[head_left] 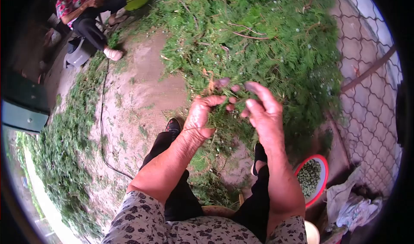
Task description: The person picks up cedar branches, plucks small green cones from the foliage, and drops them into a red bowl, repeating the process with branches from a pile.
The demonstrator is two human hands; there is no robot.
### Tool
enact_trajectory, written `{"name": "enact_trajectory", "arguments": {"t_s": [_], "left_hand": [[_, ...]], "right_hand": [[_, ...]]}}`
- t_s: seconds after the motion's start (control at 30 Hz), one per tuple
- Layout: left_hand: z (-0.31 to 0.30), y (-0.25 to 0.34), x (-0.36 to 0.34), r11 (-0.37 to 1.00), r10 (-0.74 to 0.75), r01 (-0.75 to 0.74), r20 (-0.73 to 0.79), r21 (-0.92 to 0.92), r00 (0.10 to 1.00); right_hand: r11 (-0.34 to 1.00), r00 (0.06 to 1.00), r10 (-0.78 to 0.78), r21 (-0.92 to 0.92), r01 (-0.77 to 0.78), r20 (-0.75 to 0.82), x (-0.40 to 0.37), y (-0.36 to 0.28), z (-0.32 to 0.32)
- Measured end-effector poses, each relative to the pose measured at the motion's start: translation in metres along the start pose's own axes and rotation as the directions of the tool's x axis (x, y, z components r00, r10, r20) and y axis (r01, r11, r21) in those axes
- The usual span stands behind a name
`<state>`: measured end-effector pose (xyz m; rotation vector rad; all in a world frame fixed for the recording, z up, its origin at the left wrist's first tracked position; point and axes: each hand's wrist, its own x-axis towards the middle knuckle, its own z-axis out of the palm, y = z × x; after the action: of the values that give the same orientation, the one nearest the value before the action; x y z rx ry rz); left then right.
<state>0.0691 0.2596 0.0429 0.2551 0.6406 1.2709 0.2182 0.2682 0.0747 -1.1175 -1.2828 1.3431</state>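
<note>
My left hand [202,110] is closed around a green evergreen sprig [222,114], whose leafy end hangs below the fingers. Facing it from the right, my right hand [268,111] has its thumb and forefinger apart, close to the sprig's foliage, and nothing shows between them. Both hands are over the near edge of a large heap of cut evergreen branches [276,50], which carries small pale berries. Down by my right forearm stands a white bowl with a red rim [325,188], holding many small green berries [308,177].
At upper left another person [82,7] sits by a green basin [140,1]. A dark cable [101,132] crosses the ground beside scattered clippings [64,170]. Crumpled plastic bags [351,205] lie at lower right, near patterned paving [362,114]. A pale container [311,233] is below the bowl.
</note>
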Motion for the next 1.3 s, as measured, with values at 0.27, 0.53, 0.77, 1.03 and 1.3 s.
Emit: {"name": "enact_trajectory", "arguments": {"t_s": [0.27,0.53,0.77,1.03,1.3], "left_hand": [[0.01,-0.006,0.002,0.988,0.015,-0.013,-0.012,0.154,1.0],[0.012,-0.018,0.006,0.903,0.196,-0.202,0.055,0.378,0.979],[0.008,-0.019,0.006,0.882,0.167,-0.181,0.07,0.436,0.983],[0.01,-0.019,0.011,0.955,-0.061,0.092,-0.117,0.282,0.991],[-0.007,-0.017,0.021,0.979,-0.112,0.106,-0.029,-0.173,0.993]], "right_hand": [[0.969,0.971,-0.216,-0.146,0.201,-0.1,0.002,0.013,-0.006],[0.927,0.979,-0.193,-0.314,0.204,0.066,0.004,0.019,-0.01],[0.99,0.994,0.112,0.087,-0.113,0.019,0.002,0.011,-0.013],[0.833,0.972,0.226,0.506,-0.225,0.059,0.007,0.021,-0.025],[0.844,0.932,0.359,0.445,-0.301,-0.05,0.009,0.024,-0.036]]}}
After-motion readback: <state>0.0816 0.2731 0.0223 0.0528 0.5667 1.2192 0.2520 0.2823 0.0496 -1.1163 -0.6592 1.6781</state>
